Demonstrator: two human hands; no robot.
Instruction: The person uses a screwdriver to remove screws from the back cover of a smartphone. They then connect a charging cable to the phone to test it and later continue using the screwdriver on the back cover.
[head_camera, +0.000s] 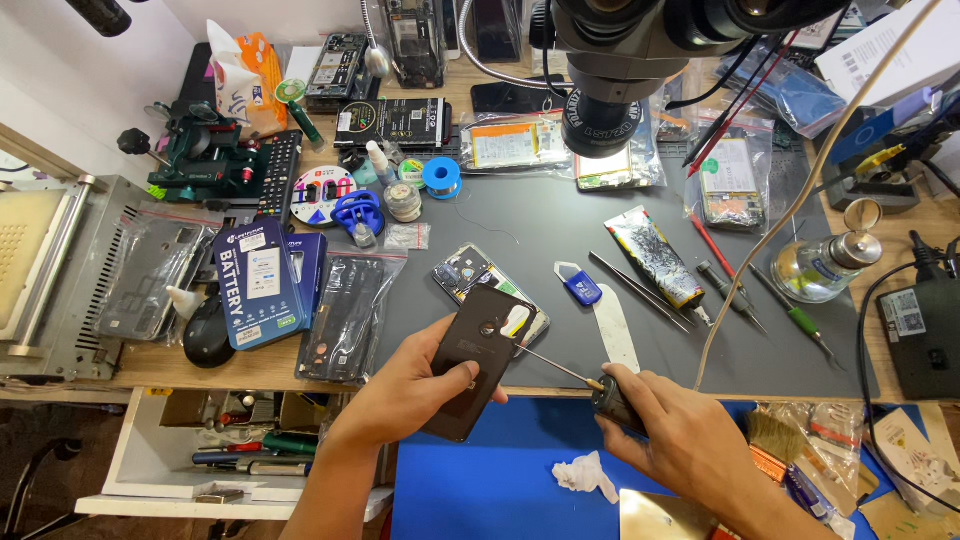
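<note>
Head view showed the left hand (420, 385) gripping a dark phone (475, 360) and the right hand (665, 425) clasping a screwdriver (590, 385), whose tip could slip and gouge components.

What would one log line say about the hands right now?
left hand: holds black phone | right hand: holds screwdriver, tip at phone | below: grey mat

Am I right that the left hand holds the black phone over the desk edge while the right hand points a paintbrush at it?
Not quite. In the head view the right hand holds a thin-shafted screwdriver, not a paintbrush. The left hand does hold the black phone over the desk edge.
</note>
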